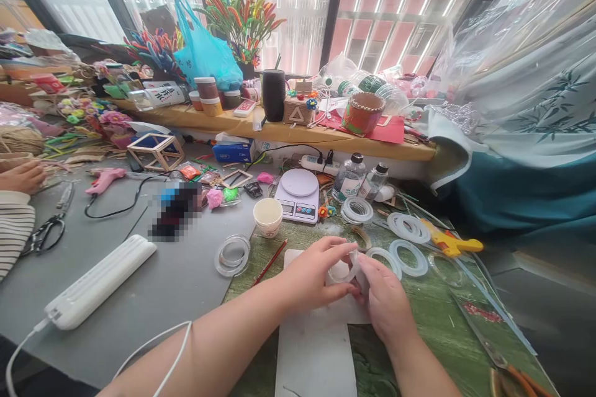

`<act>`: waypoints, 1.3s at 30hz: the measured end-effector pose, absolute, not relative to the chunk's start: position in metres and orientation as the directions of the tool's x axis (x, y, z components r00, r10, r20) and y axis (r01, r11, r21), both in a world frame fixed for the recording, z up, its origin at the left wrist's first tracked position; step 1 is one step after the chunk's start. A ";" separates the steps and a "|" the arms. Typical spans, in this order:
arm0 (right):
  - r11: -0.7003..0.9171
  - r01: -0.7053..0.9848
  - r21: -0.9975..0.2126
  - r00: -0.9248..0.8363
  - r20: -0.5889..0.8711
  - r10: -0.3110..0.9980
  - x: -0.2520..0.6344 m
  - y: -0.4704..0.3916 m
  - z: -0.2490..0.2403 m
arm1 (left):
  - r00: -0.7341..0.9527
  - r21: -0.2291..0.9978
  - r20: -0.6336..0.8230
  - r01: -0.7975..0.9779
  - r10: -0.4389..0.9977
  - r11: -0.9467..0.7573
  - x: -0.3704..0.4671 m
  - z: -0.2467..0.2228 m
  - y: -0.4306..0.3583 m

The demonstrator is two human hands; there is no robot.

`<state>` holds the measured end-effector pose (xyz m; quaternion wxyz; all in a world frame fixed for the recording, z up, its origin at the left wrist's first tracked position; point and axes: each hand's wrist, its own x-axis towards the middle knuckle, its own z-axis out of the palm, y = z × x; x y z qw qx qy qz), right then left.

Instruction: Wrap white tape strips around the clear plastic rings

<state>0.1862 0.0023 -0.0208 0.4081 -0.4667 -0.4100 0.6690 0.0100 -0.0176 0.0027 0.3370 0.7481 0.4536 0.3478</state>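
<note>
Between my two hands, above a white board, is a translucent ring. My left hand grips the ring from the left, thumb below and fingers above. On the ring's right side, my right hand pinches it with thumb and fingers. Just right of my hands lie more translucent rings, and a stack of rings sits beyond them. Two clear rings rest to the left, beside a brown pencil.
A paper cup and a kitchen scale stand ahead, with bottles beside them. Scissors and a yellow tool lie right. A white power bank-like bar and another person's hand are left.
</note>
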 end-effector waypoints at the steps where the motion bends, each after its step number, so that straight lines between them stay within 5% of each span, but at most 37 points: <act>1: -0.338 -0.183 -0.923 -0.229 -0.294 0.928 0.187 0.003 -0.022 | 0.353 0.826 0.214 0.433 0.911 -0.361 0.009 0.004 -0.018; 7: -0.314 -0.044 -0.948 -0.254 -0.293 0.922 0.191 0.003 -0.025 | 0.433 0.845 0.186 0.388 0.882 -0.369 0.002 0.009 -0.017; 11: -0.216 0.020 -0.976 -0.271 -0.213 0.939 0.187 -0.003 -0.015 | 0.318 0.828 0.123 0.489 0.940 -0.274 0.003 0.006 -0.016; 39: -0.148 0.011 -0.989 -0.277 -0.145 0.950 0.185 -0.006 -0.008 | 0.158 0.852 0.061 0.506 0.986 -0.134 0.014 -0.003 -0.018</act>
